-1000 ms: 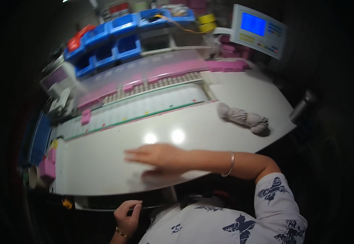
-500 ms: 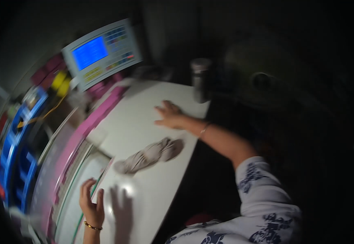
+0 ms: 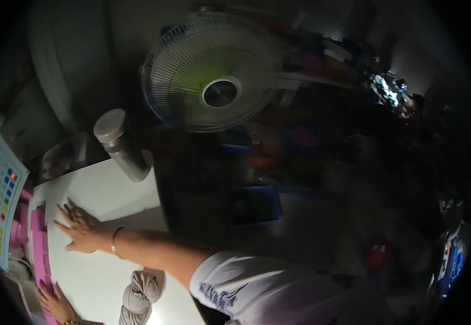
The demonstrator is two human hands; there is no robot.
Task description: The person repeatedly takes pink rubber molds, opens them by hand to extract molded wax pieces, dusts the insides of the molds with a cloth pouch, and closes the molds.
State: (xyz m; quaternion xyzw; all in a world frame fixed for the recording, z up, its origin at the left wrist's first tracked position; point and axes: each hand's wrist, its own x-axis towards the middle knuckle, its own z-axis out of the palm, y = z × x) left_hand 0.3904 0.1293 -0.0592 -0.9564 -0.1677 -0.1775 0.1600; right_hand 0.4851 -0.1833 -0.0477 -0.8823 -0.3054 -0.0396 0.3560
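My right hand (image 3: 79, 226) lies over the white tabletop (image 3: 111, 189) with its fingers spread and nothing in it. A band circles that wrist. Lower left, my left hand (image 3: 56, 304) rests by a pink strip (image 3: 40, 244) along the table's left side, its fingers stretched out and holding nothing. Between my right forearm and the bottom edge of the head view lies a bunched, knotted beige cloth (image 3: 139, 297), apart from both hands and cut off by the picture's lower edge.
A metal flask (image 3: 122, 149) stands at the table's far right corner. Behind it rises a caged fan (image 3: 219, 81). At the left edge stands a control panel (image 3: 0, 189) with buttons and a lit blue screen. The area right of the table is dark, with dim clutter.
The view has swung to the right, bringing the fan into sight. My left hand has moved from the near side up to the pink strip. My right hand stays spread over the table.
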